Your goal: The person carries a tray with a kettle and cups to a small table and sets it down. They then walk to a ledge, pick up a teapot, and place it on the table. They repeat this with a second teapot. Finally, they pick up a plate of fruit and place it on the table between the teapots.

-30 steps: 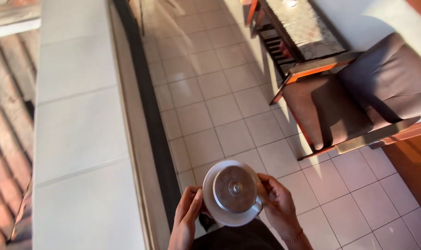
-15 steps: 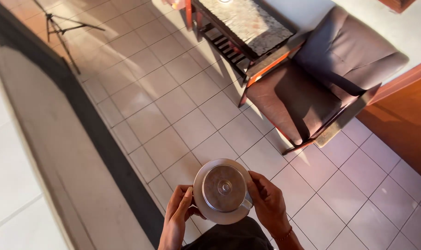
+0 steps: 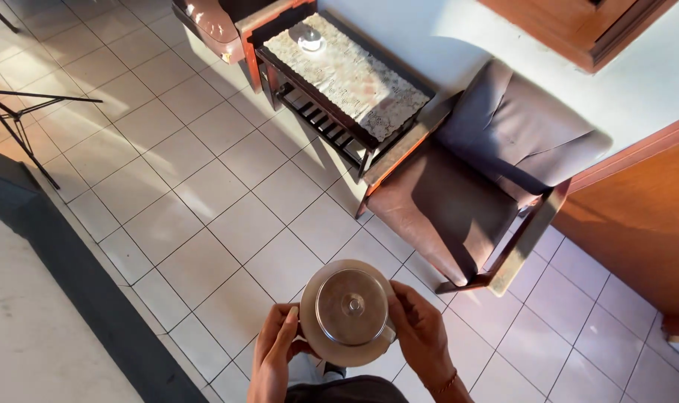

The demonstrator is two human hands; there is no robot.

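Head view, lidded jar [image 3: 347, 312] between left fingers [image 3: 280, 337], right fingers [image 3: 410, 317]

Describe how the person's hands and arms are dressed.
Both hands are bare, without gloves or visible rings. The left hand shows no sleeve or wrist wear. The right hand has a thin beaded bracelet at the wrist, and its forearm is unsleeved.

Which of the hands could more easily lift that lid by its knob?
Probably the right hand: it only rests against the side of the round container, near the lid, while the left hand seems to support it lower down.
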